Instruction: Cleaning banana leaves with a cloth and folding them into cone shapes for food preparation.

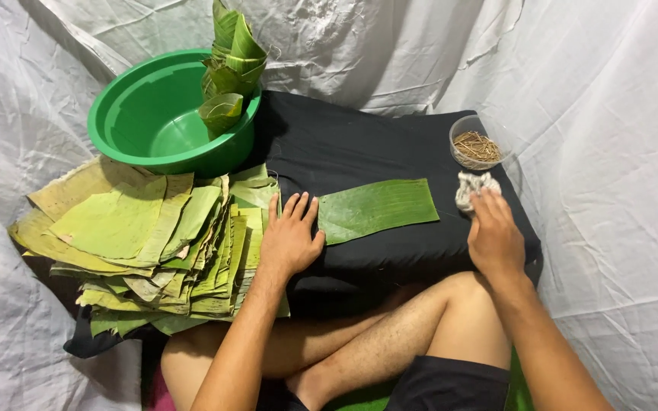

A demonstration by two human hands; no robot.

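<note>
Our left hand (289, 237) lay flat with the fingers spread, so its grip was released and held nothing. The palm pressed on the black cloth (359, 141) at the left end of a single green leaf strip (377, 208), and the fingers just touched the edge of this strip. The strip lay flat on the cloth, in the middle, between our two hands.

Our right hand (494, 236) was further to the right, with the fingers bent down onto a small crumpled white rag (474, 187). The fingertips touched the rag, but we could not tell if they were grasping it or only resting on it. The rag lay near the right edge of the black cloth.

Just behind the rag stood a small clear bowl (464, 131) with thin brown sticks (477, 146) inside.

On the left side of our left hand there was a big pile of cut leaves (142, 243), green and yellowish, which partly lay over the edge of the cloth. Behind this pile stood a round green basin (127, 114). Some folded leaf cones (231, 65) were stacked one in another, leaning on its right rim.

White sheet (611, 114) covered the ground all around. Our bare legs (390, 342) were crossed below the cloth.
</note>
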